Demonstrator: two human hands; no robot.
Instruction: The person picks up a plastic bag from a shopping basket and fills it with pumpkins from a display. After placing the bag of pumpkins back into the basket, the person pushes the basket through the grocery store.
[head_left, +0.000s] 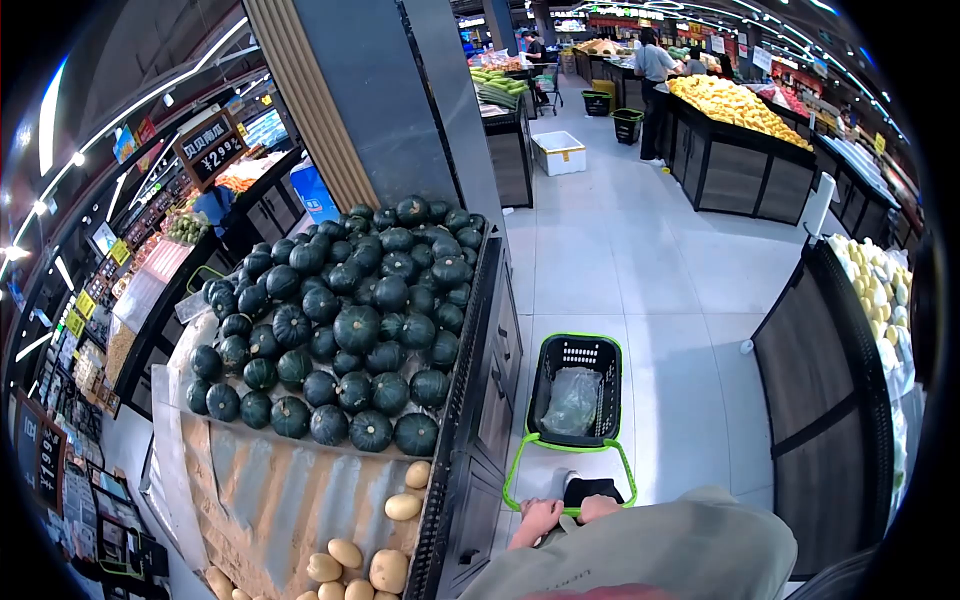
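Both the left hand [541, 514] and the right hand [600, 507], at the lower centre of the frame, are closed around the near bar of a green handle [517, 468]. Their fingertips are too small to make out. The handle belongs to a black basket [543, 405] just above them, and a clear plastic bag [573, 402] lies inside it. Left of the basket, dark green squashes [356, 329] cover the upper part of a sloped stand [290, 490], with pale potatoes [388, 570] at its lower edge. A white crate [559, 153] sits on the floor at upper centre; at upper right, a person [654, 75] stands beside heaped yellow produce [738, 108].
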